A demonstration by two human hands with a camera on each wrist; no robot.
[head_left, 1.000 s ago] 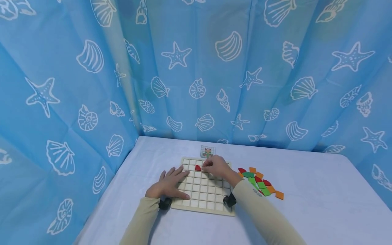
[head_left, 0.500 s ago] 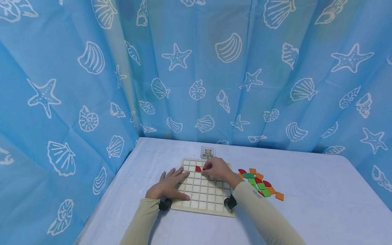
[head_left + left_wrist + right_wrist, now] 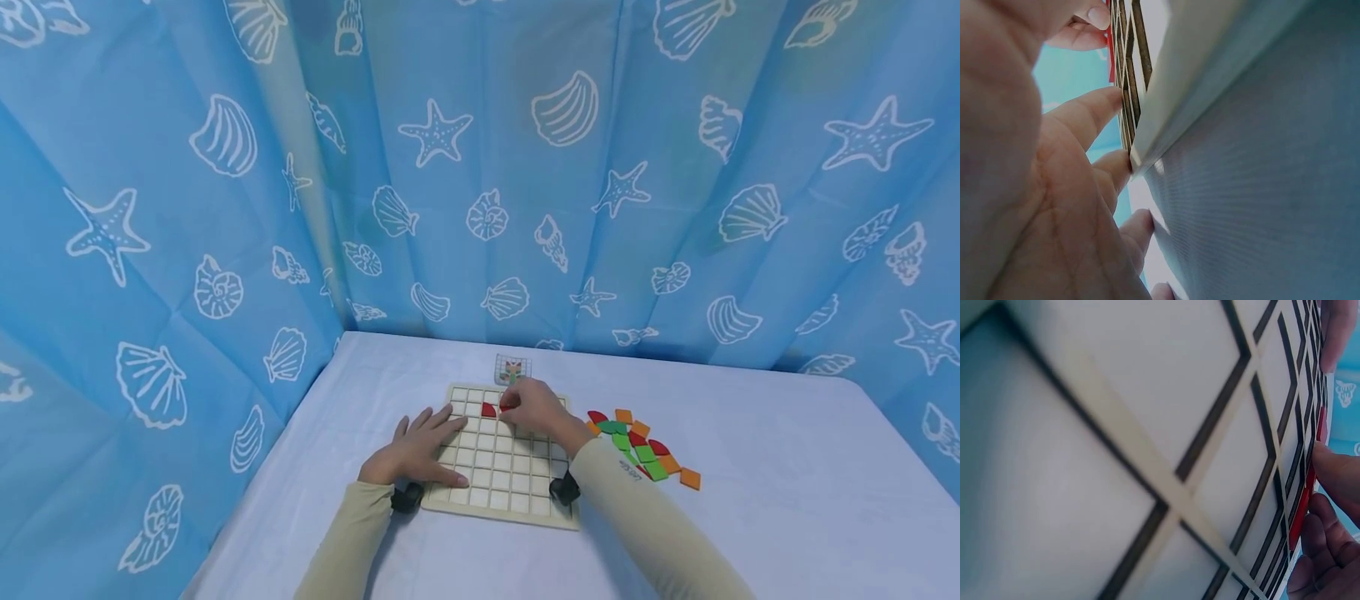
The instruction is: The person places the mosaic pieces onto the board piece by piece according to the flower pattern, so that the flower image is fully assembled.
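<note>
A pale grid board (image 3: 480, 480) lies on the white table, divided into square cells. My left hand (image 3: 417, 452) rests spread on its left side, fingers fairly straight; in the left wrist view, fingertips (image 3: 1110, 100) touch the board's edge. One red quarter-circle tile (image 3: 488, 410) sits in a cell in an upper row. Just right of it, my right hand (image 3: 536, 412) pinches a second red tile (image 3: 1299, 519) between thumb and fingers, against the board's surface. The fingers hide part of that tile in the head view.
A small pattern card (image 3: 513, 368) lies beyond the board's far edge. Right of the board is a loose pile of flat tiles, with orange (image 3: 690, 478), green (image 3: 655, 471) and red (image 3: 658, 447) ones. A blue shell-print curtain (image 3: 480, 167) hangs behind the table.
My right fingers shift slightly over the same part of the board, and more of the pinched red tile shows beside them. The left hand stays in place.
</note>
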